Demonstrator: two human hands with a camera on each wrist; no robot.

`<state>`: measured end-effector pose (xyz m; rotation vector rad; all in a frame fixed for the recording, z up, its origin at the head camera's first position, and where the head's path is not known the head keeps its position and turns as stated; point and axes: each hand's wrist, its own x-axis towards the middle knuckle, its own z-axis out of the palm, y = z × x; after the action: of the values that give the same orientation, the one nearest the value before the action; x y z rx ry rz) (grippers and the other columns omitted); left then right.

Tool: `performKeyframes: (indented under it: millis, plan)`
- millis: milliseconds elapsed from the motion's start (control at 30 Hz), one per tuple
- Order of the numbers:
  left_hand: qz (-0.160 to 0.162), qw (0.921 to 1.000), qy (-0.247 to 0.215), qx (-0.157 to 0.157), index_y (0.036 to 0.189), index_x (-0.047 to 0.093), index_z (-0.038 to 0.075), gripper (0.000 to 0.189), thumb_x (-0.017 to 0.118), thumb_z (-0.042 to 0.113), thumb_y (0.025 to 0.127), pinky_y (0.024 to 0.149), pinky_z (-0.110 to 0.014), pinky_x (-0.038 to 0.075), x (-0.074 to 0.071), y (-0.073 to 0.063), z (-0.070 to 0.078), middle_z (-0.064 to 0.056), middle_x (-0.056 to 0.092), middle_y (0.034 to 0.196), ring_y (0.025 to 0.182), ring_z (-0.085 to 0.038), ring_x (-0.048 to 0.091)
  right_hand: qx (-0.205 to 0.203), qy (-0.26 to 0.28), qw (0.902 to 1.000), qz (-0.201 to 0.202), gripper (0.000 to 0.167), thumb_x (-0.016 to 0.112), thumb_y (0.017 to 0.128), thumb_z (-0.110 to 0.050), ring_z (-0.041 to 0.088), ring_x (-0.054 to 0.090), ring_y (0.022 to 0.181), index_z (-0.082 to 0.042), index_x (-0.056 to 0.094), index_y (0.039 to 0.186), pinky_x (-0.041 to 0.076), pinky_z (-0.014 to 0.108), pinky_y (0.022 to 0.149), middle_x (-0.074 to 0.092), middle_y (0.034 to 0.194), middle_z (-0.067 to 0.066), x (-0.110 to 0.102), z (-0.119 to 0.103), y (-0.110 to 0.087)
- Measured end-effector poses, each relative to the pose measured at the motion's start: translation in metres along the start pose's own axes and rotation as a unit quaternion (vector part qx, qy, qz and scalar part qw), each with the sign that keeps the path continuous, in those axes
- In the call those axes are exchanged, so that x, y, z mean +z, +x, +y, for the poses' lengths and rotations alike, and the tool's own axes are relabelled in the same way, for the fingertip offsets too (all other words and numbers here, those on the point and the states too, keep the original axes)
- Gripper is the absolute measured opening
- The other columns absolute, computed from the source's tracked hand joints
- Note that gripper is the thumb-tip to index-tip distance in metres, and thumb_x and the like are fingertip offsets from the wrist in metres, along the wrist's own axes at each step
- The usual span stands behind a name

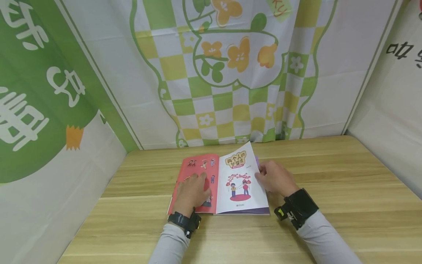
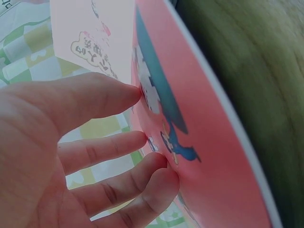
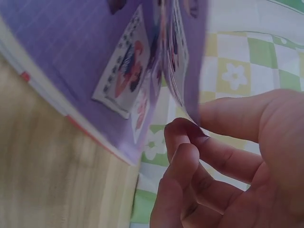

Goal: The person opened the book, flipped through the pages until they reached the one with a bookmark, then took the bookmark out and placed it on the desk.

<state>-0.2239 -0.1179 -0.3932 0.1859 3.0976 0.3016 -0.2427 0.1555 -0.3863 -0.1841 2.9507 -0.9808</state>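
An open picture book (image 1: 242,172) lies on the table, a red inside page (image 1: 194,167) on its left and a white title page with two cartoon figures on its right. My left hand (image 1: 192,192) rests on the red page, its fingertips touching the paper in the left wrist view. At the right edge, my right hand (image 1: 277,178) pinches the white leaf between thumb and index finger and holds it raised. Beneath that leaf shows a purple page (image 3: 71,57) with printed pictures, seen in the right wrist view.
The wooden table (image 1: 138,234) spreads around the book. Behind it hangs a green and yellow checked curtain (image 1: 230,106). White walls stand at both sides, the left one with a large green print (image 1: 29,84). Both wrists wear black straps with small cameras.
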Motion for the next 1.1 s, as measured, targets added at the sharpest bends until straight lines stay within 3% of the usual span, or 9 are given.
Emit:
performKeyframes:
  millis: [467,733,900,1100]
  plan:
    - [0.007,0.9999,0.001,0.012,0.144,0.060,0.008,0.055,0.074,0.027,0.094,0.100,-0.060,0.055,-0.002,-0.002,0.000,-0.020,0.067,0.131,0.116,-0.038,0.067,-0.043,0.020,0.9987,0.021,0.027,0.057,0.106,-0.029,0.017,0.063,0.081,-0.011,0.077,0.110,0.047,0.030,0.066,0.075,0.097,0.004,-0.011,-0.013,-0.006]
    - [0.016,0.9996,-0.002,0.023,0.137,0.063,0.008,0.049,0.075,0.025,0.092,0.092,-0.057,0.057,-0.007,-0.004,0.003,-0.017,0.068,0.122,0.101,-0.033,0.065,-0.076,0.023,0.9960,0.043,0.031,0.051,0.109,-0.027,0.016,0.055,0.070,-0.010,0.077,0.109,0.041,0.031,0.059,0.068,0.085,0.004,-0.014,-0.017,-0.008]
    - [0.028,0.9984,-0.011,0.049,0.129,0.066,0.007,0.041,0.075,0.024,0.093,0.092,-0.056,0.057,-0.012,-0.007,0.005,-0.016,0.070,0.119,0.104,-0.033,0.067,-0.102,0.032,0.9934,0.040,0.028,0.050,0.110,-0.025,0.015,0.052,0.067,-0.011,0.074,0.104,0.040,0.031,0.058,0.063,0.081,0.003,-0.014,-0.020,-0.009]
    - [0.051,0.9941,-0.030,0.091,0.128,0.069,0.007,0.038,0.073,0.024,0.094,0.089,-0.052,0.059,-0.020,-0.014,0.013,-0.014,0.073,0.120,0.110,-0.032,0.070,-0.125,0.051,0.9905,0.026,0.026,0.050,0.111,-0.021,0.015,0.057,0.074,-0.012,0.074,0.106,0.042,0.029,0.059,0.073,0.096,0.007,-0.015,-0.022,-0.010]
